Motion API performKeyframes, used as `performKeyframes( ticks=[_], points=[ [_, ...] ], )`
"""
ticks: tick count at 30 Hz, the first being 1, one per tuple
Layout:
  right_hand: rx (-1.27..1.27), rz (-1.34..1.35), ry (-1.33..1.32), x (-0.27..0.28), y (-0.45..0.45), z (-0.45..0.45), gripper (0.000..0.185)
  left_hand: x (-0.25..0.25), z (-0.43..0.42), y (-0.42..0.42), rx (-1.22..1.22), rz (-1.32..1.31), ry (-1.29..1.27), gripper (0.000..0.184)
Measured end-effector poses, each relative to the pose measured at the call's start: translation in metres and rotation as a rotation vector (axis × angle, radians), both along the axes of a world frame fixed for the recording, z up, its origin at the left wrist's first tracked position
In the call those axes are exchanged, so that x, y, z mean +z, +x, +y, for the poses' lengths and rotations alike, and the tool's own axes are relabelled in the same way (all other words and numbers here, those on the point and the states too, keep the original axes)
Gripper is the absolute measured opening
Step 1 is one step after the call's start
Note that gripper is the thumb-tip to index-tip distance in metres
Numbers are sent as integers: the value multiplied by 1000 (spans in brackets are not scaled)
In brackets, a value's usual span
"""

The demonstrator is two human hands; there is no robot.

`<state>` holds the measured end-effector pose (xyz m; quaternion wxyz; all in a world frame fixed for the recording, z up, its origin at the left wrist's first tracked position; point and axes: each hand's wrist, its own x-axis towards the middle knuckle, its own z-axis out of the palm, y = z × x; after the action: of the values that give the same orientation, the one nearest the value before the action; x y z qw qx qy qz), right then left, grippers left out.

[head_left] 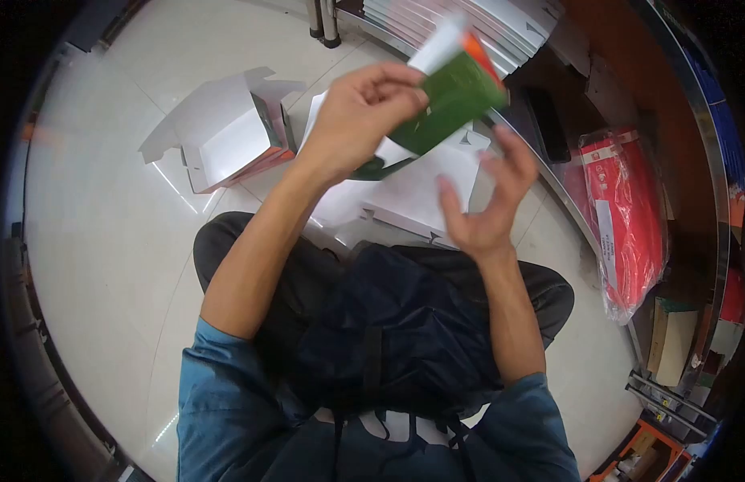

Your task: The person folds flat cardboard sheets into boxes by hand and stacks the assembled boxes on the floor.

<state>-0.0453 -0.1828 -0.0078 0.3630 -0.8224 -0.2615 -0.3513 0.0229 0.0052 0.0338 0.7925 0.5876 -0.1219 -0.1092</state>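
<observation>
My left hand (358, 120) pinches a green, orange and white printed cardboard carton (453, 104) between thumb and fingers. The carton is raised above the floor and its far end is smeared by motion. Its fold and full shape cannot be made out. My right hand (493, 197) is just below and to the right of it, fingers spread and holding nothing. Beneath both hands lie flat white cardboard pieces (421, 193) with small dark marks, partly hidden by the carton and my left hand. To the left, an open box (228, 149), white inside with printed outer sides, stands on the floor.
A stack of flat white cardboard (461, 32) rests on the low shelf ahead. On the right are a red plastic-wrapped packet (622, 217), a dark flat object (547, 124) and an orange crate (646, 454). My crossed legs (541, 297) are on the tiled floor (107, 265).
</observation>
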Motion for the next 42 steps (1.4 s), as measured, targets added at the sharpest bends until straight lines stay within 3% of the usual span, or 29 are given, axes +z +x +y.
performKeyframes(
  ticks=[1, 4, 6, 10, 14, 17, 20, 27, 33, 42],
  points=[
    [51, -18, -7, 2, -4, 7, 63, 2, 1, 1, 36, 63, -243, 27],
    [47, -11, -124, 2, 1, 16, 50, -4, 0, -8, 43, 185, -499, 30],
    [21, 11, -147, 3, 5, 13, 43, -10, 0, -12, 35, 212, -478, 31],
    [147, 142, 49, -2, 8, 7, 50, -7, -2, -12, 35, 206, -463, 31],
    [324, 378, -115, 17, 0, 2, 54, 2, 11, -7, 48, 241, -453, 35],
    [333, 367, -105, 25, -3, -1, 54, -8, 10, -3, 83, 107, -321, 35],
    [359, 262, 183, 23, 0, -2, 54, -11, 11, -3, 105, 14, -17, 37],
    [46, 193, 126, 13, -5, 9, 51, -6, -8, -23, 80, -32, -97, 38],
    [201, 204, 97, 12, 2, 6, 45, -10, -7, -21, 99, -9, -126, 36],
    [-1, 136, 159, 0, 5, 13, 31, -19, -27, -34, 144, 27, -153, 21]
  ],
)
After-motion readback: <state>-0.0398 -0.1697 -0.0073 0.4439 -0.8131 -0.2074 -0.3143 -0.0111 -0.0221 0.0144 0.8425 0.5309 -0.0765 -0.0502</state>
